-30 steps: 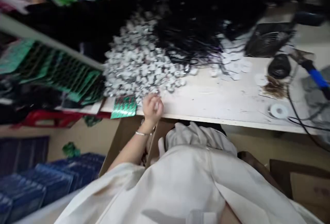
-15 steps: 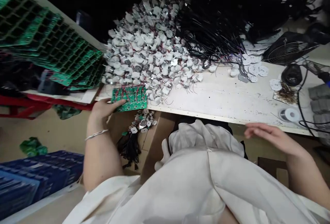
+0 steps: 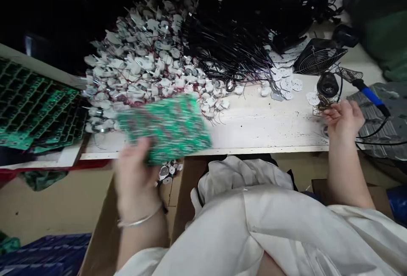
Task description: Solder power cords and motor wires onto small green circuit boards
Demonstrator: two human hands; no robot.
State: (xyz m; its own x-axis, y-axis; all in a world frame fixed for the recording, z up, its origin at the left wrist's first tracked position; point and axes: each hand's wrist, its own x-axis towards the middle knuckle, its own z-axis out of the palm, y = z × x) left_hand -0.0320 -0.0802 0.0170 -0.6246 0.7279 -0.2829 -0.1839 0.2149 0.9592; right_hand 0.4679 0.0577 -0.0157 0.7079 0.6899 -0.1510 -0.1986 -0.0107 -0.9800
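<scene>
White workbench (image 3: 248,135) running left to right, its far side lost in shadow. I judge the step in hand to be the shifting of a green circuit-board panel (image 3: 174,127), which lies over the bench's near left edge, in front of the heap of disc parts (image 3: 140,70). Motion blur keeps me from telling whether the panel touches the bench. As I read it, the next move calls for a firm grip and a level panel, kept clear of the loose discs.

Left hand (image 3: 135,178): narrowed on the panel's near left corner, thumb across the top face, forearm reaching away from the near edge. Right hand (image 3: 345,121): fingers curled, palm partly turned up, just beside the brown wire tangle (image 3: 322,104) and left of the blue-handled iron (image 3: 372,98); whether it holds anything, I cannot tell.
</scene>
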